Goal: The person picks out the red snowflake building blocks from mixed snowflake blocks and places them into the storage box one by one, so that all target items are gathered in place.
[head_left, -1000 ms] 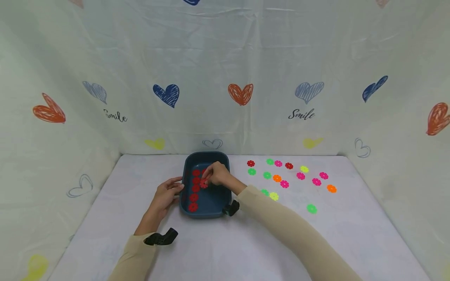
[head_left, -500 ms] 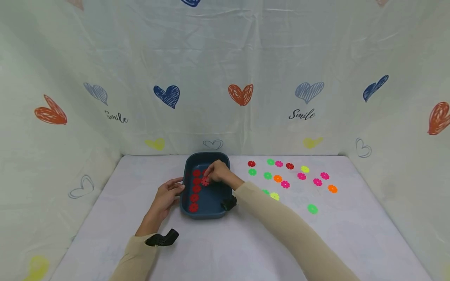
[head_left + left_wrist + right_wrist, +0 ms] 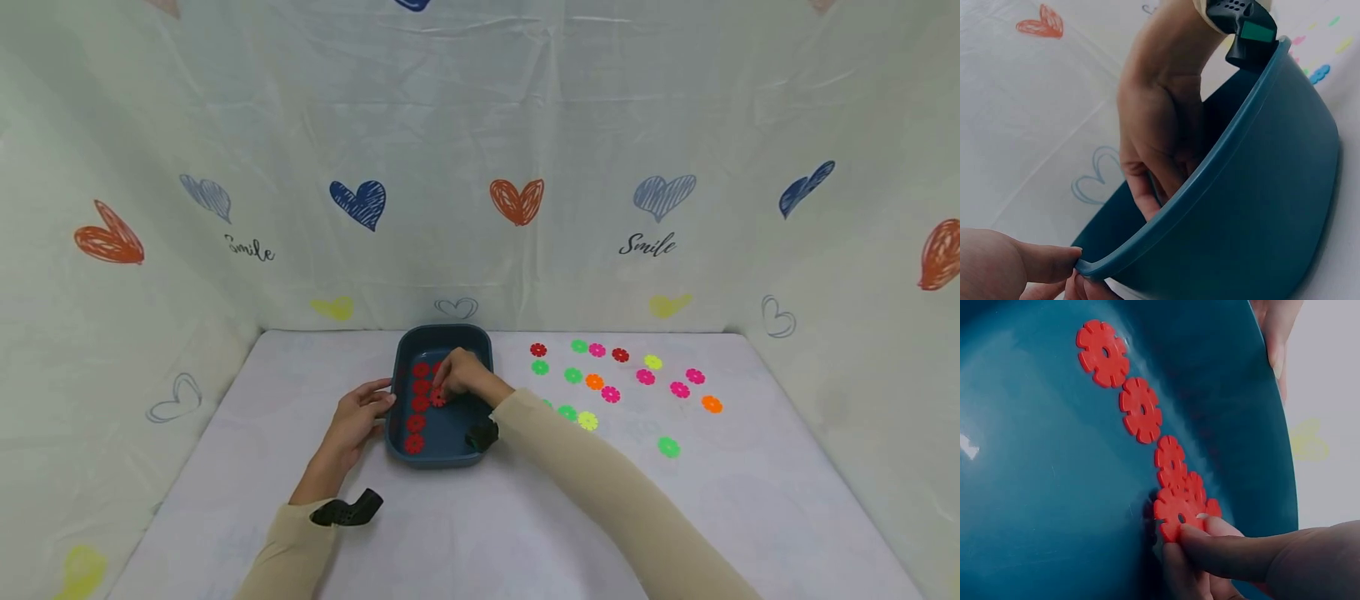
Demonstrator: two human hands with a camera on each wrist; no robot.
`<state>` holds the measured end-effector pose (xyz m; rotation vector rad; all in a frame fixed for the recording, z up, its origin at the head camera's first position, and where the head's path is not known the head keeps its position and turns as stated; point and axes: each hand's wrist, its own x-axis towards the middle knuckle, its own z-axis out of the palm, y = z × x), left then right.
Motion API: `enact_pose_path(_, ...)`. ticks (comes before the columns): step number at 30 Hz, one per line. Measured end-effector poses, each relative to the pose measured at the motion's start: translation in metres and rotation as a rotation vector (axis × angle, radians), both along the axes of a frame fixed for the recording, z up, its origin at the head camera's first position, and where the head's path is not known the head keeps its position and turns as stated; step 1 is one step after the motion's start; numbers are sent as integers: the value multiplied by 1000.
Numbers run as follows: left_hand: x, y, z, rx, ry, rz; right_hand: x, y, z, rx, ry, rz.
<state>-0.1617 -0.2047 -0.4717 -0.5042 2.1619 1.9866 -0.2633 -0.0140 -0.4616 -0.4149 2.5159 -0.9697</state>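
Observation:
A dark blue basin (image 3: 456, 433) stands on the white table. My left hand (image 3: 358, 421) pinches its left rim between thumb and fingers, as the left wrist view shows. Inside the basin, my right hand (image 3: 463, 373) pinches a red notched disc (image 3: 1172, 509) between thumb and fingers. It overlaps other red discs in the right wrist view; whether it touches them I cannot tell. Several red discs (image 3: 416, 423) form a column along the basin's left side. More red at the far end is partly hidden by my right hand.
Right of the basin, notched discs lie scattered, among them a green disc (image 3: 669, 447), an orange disc (image 3: 712, 404), a pink disc (image 3: 611, 394), a yellow disc (image 3: 588, 421) and a dark red disc (image 3: 538, 350). A white curtain (image 3: 585, 275) with printed hearts closes off the back.
My right hand with the red disc has shifted slightly, the disc now a little nearer to me. My right sleeve uncovers part of a green disc. My left hand stays on the rim.

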Motion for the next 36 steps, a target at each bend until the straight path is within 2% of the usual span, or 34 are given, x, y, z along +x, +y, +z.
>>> enact_pose_path(8, 0, 0, 0, 7, -5, 4, 3, -1, 2, 78, 49, 17)
enact_pose_path(16, 0, 1, 0, 9, -2, 2, 3, 0, -2, 62, 55, 5)
enact_pose_path(22, 0, 1, 0, 15, 0, 1, 5, 2, 1, 60, 74, -1)
enact_pose_path(30, 1, 2, 1, -10, 1, -5, 6, 19, 19, -1, 149, 39)
enact_pose_path(36, 2, 1, 2, -11, 2, -18, 11, 41, 39, -82, 131, 57)
